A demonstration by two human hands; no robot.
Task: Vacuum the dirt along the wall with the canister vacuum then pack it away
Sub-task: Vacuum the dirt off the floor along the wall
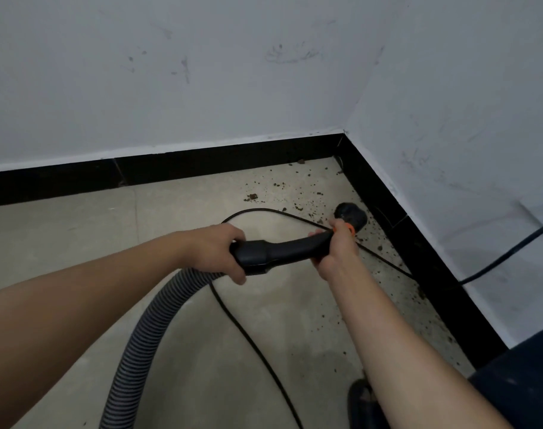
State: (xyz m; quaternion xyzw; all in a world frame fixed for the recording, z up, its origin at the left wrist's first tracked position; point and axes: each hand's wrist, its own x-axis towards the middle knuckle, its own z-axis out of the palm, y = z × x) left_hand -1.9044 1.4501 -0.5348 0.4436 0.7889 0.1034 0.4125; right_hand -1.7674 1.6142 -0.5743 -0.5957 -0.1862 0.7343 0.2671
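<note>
I hold a black curved vacuum handle (pixel 290 247) over the floor near a room corner. My left hand (pixel 213 250) grips its rear end, where the grey ribbed hose (pixel 146 332) joins. My right hand (pixel 335 246) grips the front end by an orange ring (pixel 348 228). A black round nozzle (pixel 350 214) sits low beyond that ring, close to the right skirting. Brown dirt crumbs (pixel 298 193) lie scattered on the beige floor in the corner and along the right wall.
A thin black power cord (pixel 258 342) loops across the floor under the handle and runs up the right wall (pixel 508 255). Black skirting (pixel 220 164) lines both white walls. A dark shoe (pixel 361 400) and dark trouser leg (pixel 524 385) are at bottom right.
</note>
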